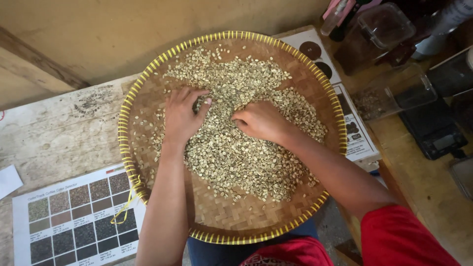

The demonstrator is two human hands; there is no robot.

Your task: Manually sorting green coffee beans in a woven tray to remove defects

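Pale green beans (pixel 246 148) lying heaped mid-tray (pixel 148 93). Left hand (pixel 181 116) resting flat, fingers spread loose, steadying the pile; right hand (pixel 260 120) curling fingers into beans, seemingly picking. Colour chart (pixel 74 216) sitting below-left on worktop (pixel 59 133).

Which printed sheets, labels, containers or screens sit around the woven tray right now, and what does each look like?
Colour chart sheet: lower left on the table, white, with a grid of dark and brown bean swatches.
Printed white card: right of the round woven bamboo tray, partly under it, with dark round and small pictures.
Clear plastic containers: upper right, boxy, see-through.
Black digital scale: right edge, flat, with a small grey screen.
White paper corner: far left.
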